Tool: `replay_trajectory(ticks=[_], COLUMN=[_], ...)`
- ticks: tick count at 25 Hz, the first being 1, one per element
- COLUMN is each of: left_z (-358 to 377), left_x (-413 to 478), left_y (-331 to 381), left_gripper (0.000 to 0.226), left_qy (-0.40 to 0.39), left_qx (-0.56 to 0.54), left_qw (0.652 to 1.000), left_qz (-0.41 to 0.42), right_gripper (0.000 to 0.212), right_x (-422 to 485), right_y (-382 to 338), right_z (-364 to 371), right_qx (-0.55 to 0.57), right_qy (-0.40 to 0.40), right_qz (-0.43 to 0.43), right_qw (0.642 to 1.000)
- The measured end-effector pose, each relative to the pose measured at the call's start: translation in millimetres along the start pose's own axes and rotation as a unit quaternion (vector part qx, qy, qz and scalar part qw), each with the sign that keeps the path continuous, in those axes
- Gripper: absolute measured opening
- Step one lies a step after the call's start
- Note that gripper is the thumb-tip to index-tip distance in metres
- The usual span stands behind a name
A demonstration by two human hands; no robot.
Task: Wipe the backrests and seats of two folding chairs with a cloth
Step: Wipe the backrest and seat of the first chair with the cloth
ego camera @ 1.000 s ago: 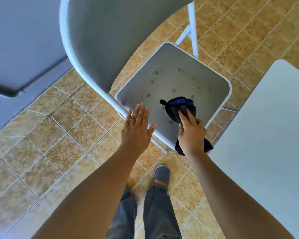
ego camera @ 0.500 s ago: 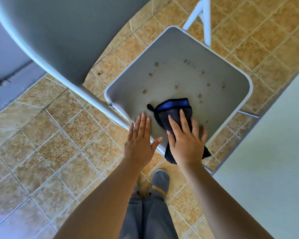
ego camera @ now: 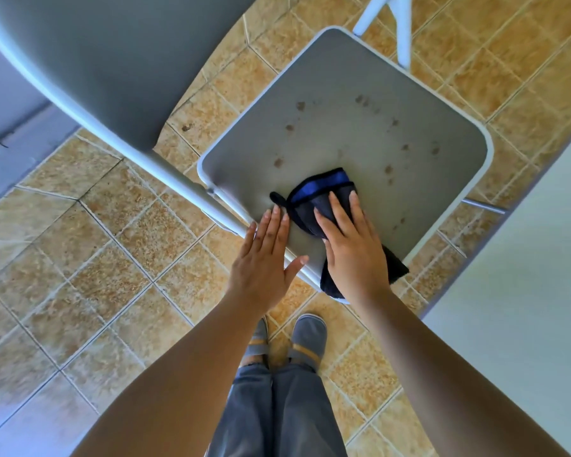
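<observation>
A grey folding chair stands in front of me, its seat (ego camera: 360, 133) dotted with several brown dirt spots and its backrest (ego camera: 112, 61) at the upper left. A dark cloth with a blue band (ego camera: 317, 196) lies on the near part of the seat and hangs over its edge. My right hand (ego camera: 350, 245) presses flat on the cloth with straight fingers. My left hand (ego camera: 264, 258) is open, its fingertips over the seat's near left edge by the white frame tube (ego camera: 165, 166).
A pale flat surface (ego camera: 524, 291) fills the right side, close to the chair. Another grey surface (ego camera: 4, 94) sits at the far left. Tan floor tiles (ego camera: 112, 258) lie all around, and my feet (ego camera: 307, 338) stand just below the seat edge.
The view has closed in on the seat. My right hand has flattened on the cloth and slid it slightly forward over the seat. My left hand stays open near the seat's edge.
</observation>
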State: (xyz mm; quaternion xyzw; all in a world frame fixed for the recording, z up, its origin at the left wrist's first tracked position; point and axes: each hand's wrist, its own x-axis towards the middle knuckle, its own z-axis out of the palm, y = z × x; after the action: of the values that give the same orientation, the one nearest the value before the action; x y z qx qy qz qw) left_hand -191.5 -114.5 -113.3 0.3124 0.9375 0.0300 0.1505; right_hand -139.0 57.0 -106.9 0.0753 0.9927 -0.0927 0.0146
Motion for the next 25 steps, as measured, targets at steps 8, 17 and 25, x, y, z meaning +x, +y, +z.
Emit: replay_trajectory(ticks=[8,17,25], left_z=[-3,-1,-7], left_x=[1,1,6], left_y=[0,0,11], left_gripper=[0.083,0.083,0.076], left_qy=[-0.015,-0.008,0.020], left_qx=[-0.016,-0.005,-0.015], left_qw=[1.000,1.000,0.999], left_qz=[0.000,-0.001,-0.020], right_gripper=[0.042,0.052,0.044], right_x=[44,-19,57], right_y=[38,26,40], right_z=[-15,-12,-21], right_qx=[0.012,-0.023,0.027], right_qy=[0.037,0.005,0.012], right_qz=[0.215,0.048,0.178], right_qw=[0.976,0.999,0.984])
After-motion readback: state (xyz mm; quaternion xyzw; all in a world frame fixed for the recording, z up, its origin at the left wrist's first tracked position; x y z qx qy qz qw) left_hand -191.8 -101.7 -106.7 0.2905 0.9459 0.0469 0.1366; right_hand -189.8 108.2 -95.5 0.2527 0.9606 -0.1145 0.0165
